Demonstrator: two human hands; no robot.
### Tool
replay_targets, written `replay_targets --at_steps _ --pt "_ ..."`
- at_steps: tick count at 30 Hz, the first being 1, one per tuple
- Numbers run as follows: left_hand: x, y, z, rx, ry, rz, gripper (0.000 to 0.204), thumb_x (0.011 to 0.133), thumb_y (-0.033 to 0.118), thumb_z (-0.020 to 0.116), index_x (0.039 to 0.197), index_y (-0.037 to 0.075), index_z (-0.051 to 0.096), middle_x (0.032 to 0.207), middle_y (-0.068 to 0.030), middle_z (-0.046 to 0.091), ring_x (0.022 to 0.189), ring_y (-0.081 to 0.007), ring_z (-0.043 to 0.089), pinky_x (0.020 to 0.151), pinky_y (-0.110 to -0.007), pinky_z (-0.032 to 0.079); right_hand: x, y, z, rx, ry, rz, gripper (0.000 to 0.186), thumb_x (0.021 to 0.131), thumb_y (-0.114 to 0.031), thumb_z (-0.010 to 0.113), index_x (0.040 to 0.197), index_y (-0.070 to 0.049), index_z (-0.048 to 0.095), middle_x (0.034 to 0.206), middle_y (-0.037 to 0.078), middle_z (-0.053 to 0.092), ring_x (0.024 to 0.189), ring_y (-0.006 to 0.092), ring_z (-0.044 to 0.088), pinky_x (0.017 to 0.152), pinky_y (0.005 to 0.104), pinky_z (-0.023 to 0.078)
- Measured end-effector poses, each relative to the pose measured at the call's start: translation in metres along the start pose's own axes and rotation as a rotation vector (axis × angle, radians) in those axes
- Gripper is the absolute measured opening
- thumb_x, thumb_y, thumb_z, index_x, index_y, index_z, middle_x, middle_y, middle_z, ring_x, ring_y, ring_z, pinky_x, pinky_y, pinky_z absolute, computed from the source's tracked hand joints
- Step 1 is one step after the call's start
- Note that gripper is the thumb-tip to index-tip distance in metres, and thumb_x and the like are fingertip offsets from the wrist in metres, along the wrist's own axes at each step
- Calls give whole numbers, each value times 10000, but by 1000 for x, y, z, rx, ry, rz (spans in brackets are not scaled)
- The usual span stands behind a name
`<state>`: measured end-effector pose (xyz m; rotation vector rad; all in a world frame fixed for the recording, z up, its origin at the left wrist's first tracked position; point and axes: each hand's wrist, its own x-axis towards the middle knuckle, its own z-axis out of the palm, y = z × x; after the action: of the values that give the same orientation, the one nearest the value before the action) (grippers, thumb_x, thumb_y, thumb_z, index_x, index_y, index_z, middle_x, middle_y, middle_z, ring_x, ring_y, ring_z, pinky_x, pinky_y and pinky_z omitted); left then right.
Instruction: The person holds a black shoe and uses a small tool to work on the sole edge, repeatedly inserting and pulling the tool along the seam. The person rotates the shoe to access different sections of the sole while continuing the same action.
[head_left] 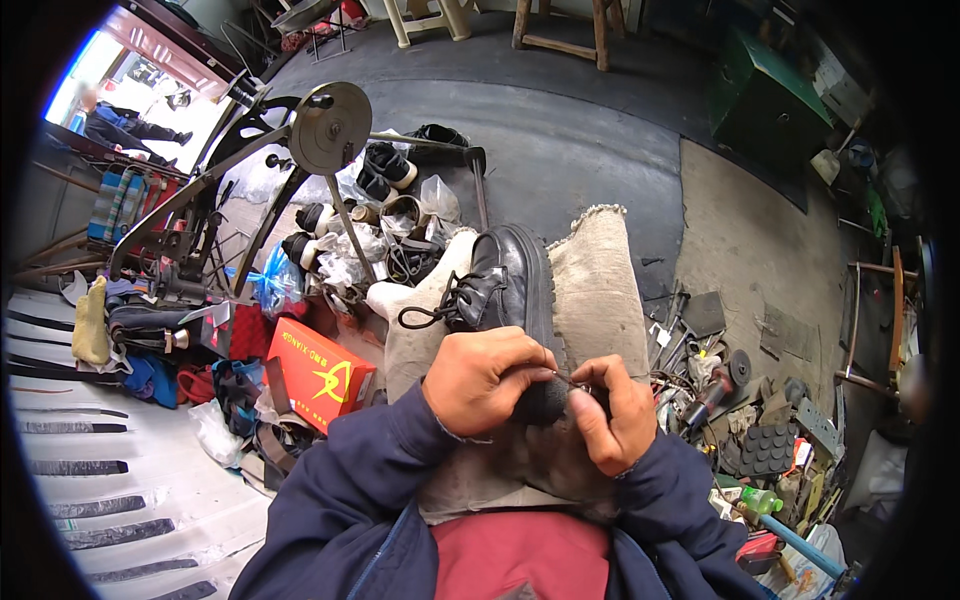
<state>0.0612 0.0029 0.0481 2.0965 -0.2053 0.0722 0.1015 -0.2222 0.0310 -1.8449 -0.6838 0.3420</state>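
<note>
A black leather lace-up shoe (500,275) rests on the beige cloth (605,285) over my lap, its toe pointing away from me and its laces hanging to the left. My left hand (487,378) is closed at the heel end, with thumb and index finger pinched on a thin dark strand (566,379). Close beside it, my right hand (615,412) pinches the same strand from the other side. Under the fingers shows a dark rounded part (541,402), probably the shoe's heel. Whether the strand is thread or a needle is too small to tell.
At left stands a metal hand-cranked machine with a round wheel (330,128). Several shoes and plastic bags (350,245) lie behind a red-orange box (318,375). Tools and scraps (740,410) cover the floor at right. A green cabinet (768,100) stands far right.
</note>
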Motion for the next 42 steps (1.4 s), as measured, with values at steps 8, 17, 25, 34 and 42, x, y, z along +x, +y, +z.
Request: replay_targets --at_steps 8,17,25,34,42 --pt "-12 -6 9 -61 126 -76 60 912 -39 689 962 -15 711 846 -115 674 746 -208 659 695 -300 514 8 -8 -24 88 -163 142 130 964 -40 637 1083 1 604 799 142 692 731 276 712 681 351 533" --pt "-19 -3 13 -57 198 -131 69 919 -6 662 987 -12 657 876 -170 668 786 -327 690 721 -350 540 28 -21 -35 11 -313 159 81 927 -75 703 973 -33 651 761 153 700 701 342 709 639 394 536" --pt "-21 -9 16 -55 225 -102 54 942 -13 643 995 -7 651 838 -130 663 730 -220 651 698 -302 516 30 -10 -29 -219 -264 -70 92 895 -70 724 951 -7 686 727 131 693 637 251 695 587 349 517" --pt "-23 -9 13 -121 202 -166 63 941 7 647 1003 1 637 864 -171 663 756 -325 678 708 -350 537 2 34 -113 1064 918 62 385 1095 -372 501 1236 -35 622 768 -19 498 485 44 288 414 224 287" --pt "-27 -16 18 -118 255 -64 77 990 78 641 1018 15 676 901 -149 673 820 -290 694 751 -344 548 -9 17 -2 -136 159 32 521 833 -3 754 1337 -10 620 1093 95 712 663 124 556 593 261 441"
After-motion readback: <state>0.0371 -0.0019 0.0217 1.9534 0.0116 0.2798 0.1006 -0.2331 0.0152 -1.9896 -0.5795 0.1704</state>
